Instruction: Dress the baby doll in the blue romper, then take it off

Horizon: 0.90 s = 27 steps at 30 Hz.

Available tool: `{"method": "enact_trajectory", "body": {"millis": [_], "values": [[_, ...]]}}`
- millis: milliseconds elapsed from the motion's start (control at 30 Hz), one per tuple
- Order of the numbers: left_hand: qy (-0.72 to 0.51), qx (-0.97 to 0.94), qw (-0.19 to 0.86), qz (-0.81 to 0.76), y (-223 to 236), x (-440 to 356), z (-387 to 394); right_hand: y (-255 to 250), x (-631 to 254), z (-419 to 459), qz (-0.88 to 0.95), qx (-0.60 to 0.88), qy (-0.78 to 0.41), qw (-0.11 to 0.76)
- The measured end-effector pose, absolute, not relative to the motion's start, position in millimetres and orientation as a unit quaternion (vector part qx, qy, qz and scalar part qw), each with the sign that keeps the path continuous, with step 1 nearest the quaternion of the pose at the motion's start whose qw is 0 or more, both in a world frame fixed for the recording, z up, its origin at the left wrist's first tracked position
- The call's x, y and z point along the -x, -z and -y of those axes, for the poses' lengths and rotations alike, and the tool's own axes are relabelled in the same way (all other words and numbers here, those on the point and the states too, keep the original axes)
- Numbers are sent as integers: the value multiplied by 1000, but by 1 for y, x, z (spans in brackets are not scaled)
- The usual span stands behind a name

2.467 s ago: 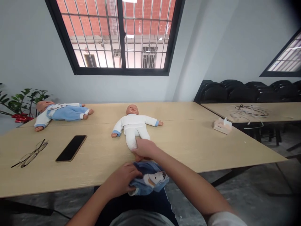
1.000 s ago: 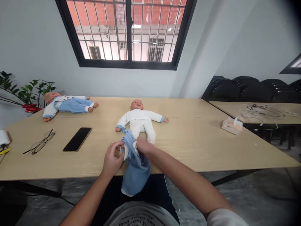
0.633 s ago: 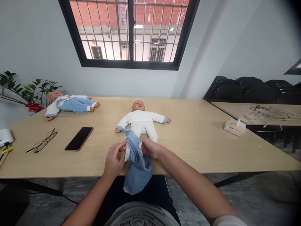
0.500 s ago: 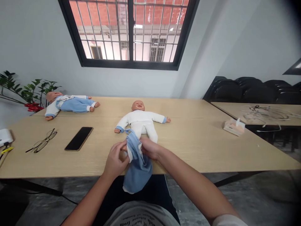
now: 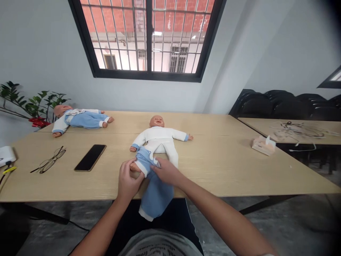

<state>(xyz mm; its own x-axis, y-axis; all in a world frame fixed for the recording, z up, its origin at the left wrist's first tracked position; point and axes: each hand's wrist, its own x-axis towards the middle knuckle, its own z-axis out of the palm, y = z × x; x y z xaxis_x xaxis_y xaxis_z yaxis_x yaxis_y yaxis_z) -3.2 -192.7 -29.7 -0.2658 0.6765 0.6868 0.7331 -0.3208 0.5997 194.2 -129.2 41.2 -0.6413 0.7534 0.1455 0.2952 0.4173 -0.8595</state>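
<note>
A baby doll (image 5: 158,138) in white clothes lies on its back in the middle of the wooden table (image 5: 218,167). One of its legs is inside a leg of the blue trousers (image 5: 154,192), with the bare foot showing at the white cuff. My left hand (image 5: 128,180) holds that foot and cuff. My right hand (image 5: 165,171) grips the blue cloth beside the doll's other leg. The rest of the trousers hangs over the near table edge.
A second doll (image 5: 80,119) in blue lies at the far left. A black phone (image 5: 90,157) and glasses (image 5: 48,163) lie left of my hands. A tissue box (image 5: 263,145) sits to the right. Black chairs (image 5: 282,103) and a second table with cables (image 5: 298,129) stand behind it.
The blue trousers went from bunched in my hands to pulled up over one doll leg; the foot now shows at the cuff. My left hand shifted to hold that foot.
</note>
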Motion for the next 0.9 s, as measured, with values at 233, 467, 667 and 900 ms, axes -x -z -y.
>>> {"method": "enact_trajectory", "body": {"millis": [233, 467, 667, 900], "values": [[530, 609, 101, 581, 25, -2, 202, -50, -200, 32, 785, 482, -252, 297], [455, 624, 62, 632, 33, 13, 207, -48, -222, 0, 733, 499, -321, 333], [349, 659, 5, 666, 45, 28, 212, -14, -255, 38, 716, 535, -320, 314], [365, 681, 20, 635, 23, 30, 193, -16, -241, 55, 714, 383, -400, 428]]}}
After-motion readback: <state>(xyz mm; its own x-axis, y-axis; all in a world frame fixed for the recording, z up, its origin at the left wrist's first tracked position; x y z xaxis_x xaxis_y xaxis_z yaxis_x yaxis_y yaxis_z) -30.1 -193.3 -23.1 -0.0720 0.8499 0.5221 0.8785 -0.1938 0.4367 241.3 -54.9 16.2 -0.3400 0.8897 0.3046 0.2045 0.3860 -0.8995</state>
